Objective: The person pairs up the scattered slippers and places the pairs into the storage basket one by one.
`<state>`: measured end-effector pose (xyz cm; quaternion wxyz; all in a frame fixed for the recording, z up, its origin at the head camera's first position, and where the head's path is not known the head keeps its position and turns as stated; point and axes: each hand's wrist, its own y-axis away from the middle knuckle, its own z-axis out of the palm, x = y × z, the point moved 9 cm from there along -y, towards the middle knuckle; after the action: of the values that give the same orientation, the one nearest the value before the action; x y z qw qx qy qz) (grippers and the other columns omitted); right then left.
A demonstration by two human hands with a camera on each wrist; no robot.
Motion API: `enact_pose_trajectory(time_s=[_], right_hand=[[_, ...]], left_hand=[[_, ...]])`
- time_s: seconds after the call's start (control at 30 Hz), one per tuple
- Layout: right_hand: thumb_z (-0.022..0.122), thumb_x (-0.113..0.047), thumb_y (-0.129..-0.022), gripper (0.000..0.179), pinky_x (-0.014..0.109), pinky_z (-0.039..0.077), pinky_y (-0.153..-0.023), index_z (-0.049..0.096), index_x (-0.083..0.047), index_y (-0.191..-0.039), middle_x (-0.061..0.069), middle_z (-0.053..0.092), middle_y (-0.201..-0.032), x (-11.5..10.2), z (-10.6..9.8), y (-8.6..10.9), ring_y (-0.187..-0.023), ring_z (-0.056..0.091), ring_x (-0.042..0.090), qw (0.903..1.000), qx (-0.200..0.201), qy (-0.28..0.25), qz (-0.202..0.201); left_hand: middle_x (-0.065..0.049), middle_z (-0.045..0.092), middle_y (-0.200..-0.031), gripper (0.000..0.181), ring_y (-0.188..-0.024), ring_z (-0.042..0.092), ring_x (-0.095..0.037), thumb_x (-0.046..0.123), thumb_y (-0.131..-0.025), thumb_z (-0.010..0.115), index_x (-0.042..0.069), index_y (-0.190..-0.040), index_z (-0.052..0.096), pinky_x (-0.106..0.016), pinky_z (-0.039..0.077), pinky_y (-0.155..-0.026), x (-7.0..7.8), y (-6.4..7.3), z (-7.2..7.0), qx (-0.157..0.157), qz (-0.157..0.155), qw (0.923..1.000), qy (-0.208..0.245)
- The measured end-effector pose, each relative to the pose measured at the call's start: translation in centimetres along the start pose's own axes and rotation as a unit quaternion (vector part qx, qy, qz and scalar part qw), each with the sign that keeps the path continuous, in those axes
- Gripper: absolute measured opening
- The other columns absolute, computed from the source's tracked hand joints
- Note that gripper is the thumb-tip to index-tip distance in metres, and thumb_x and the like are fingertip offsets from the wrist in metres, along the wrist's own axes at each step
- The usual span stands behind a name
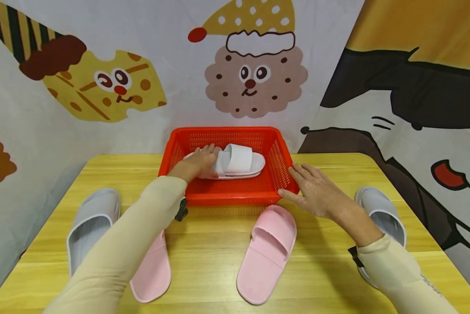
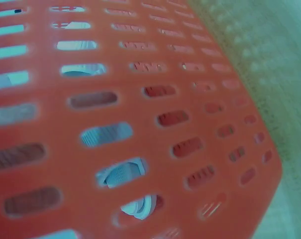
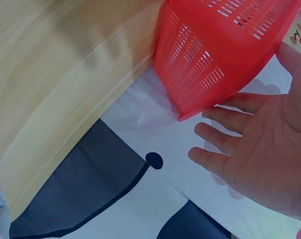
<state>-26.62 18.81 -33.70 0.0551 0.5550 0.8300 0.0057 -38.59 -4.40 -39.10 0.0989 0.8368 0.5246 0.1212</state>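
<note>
- Reference: clock positions are read from the middle of the red basket in the head view, 12 being the far side.
- Red basket: upright on the wooden table, towards its far edge; walls slotted.
- White slipper: inside the basket, sole down, strapped end towards 3 o'clock, the other end beneath the left hand.
- Left hand: enters over the rim from 8 o'clock and rests on the white slipper, back of hand up. Cannot tell whether its fingers grip; the left wrist view shows mainly slotted basket wall, with white visible through the slots.
- Right hand: at the outside of the basket, near the 4 o'clock corner. Fingers extended and spread, fingertips against the wall; nothing grasped.
- Right pink slipper: on the table at 5 o'clock, toe just beside the basket.
- Left pink slipper: at 7 o'clock, partly hidden by the left sleeve.
- Left grey slipper: at 8 o'clock, well apart from the basket, partly covered by the same sleeve.
- Right grey slipper: between 3 and 4 o'clock, partly behind the right forearm.
- Printed cloth: behind the table; cheese figure at 10 o'clock.
</note>
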Motion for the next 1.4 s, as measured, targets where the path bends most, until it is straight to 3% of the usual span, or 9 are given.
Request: enact_pose_trajectory(time_s=[0.43, 0.6, 0.8, 0.97, 1.4], right_hand=[[0.031, -0.069, -0.082, 0.090, 0.053, 0.010, -0.103, 0.024, -0.003, -0.142, 0.017, 0.019, -0.146, -0.1, 0.0, 0.1, -0.130, 0.013, 0.038, 1.0000, -0.006, 0.003, -0.001], [0.031, -0.069, -0.082, 0.090, 0.052, 0.010, -0.103, 0.024, -0.003, -0.142, 0.017, 0.020, -0.146, -0.2, 0.1, 0.0, -0.130, 0.013, 0.038, 1.0000, -0.006, 0.004, -0.003], [0.031, -0.068, -0.083, 0.089, 0.050, 0.009, -0.104, 0.024, -0.001, -0.141, 0.018, 0.019, -0.146, -0.2, 0.0, 0.1, -0.130, 0.014, 0.038, 0.9999, -0.002, 0.006, -0.011], [0.031, -0.067, -0.084, 0.089, 0.050, 0.009, -0.104, 0.022, 0.000, -0.142, 0.018, 0.017, -0.146, -0.1, 0.1, 0.2, -0.130, 0.013, 0.039, 0.9999, -0.009, 0.007, -0.012], [0.032, -0.066, -0.085, 0.088, 0.050, 0.008, -0.103, 0.021, 0.001, -0.141, 0.020, 0.016, -0.146, -0.3, 0.1, 0.0, -0.130, 0.012, 0.040, 0.9997, -0.021, 0.003, -0.011]], left_hand=[[-0.018, -0.001, -0.148, 0.095, -0.134, 0.000, -0.033, 0.036, -0.081, 0.065, 0.002, -0.144, 0.003, -0.046, 0.003, -0.105, -0.2, -0.1, 0.5, -0.030, -0.017, 0.9993, 0.011], [-0.017, -0.001, -0.149, 0.094, -0.134, 0.000, -0.031, 0.036, -0.081, 0.065, 0.003, -0.144, 0.003, -0.045, 0.003, -0.105, -0.2, 0.1, 0.5, -0.023, -0.026, 0.9993, 0.010], [-0.022, 0.002, -0.147, 0.096, -0.133, 0.003, -0.036, 0.040, -0.081, 0.064, -0.002, -0.143, 0.005, -0.048, 0.007, -0.105, 0.3, 0.1, 0.2, 0.011, 0.003, 0.9999, 0.001], [-0.020, 0.001, -0.148, 0.096, -0.134, 0.002, -0.034, 0.046, -0.081, 0.061, 0.000, -0.144, 0.005, -0.047, 0.008, -0.105, 0.7, 0.8, -0.4, 0.031, 0.025, 0.9992, 0.001], [-0.014, 0.006, -0.149, 0.090, -0.135, 0.002, -0.029, 0.047, -0.084, 0.056, 0.005, -0.145, 0.005, -0.045, 0.009, -0.105, 1.2, 3.3, -1.6, 0.045, 0.057, 0.9973, 0.000]])
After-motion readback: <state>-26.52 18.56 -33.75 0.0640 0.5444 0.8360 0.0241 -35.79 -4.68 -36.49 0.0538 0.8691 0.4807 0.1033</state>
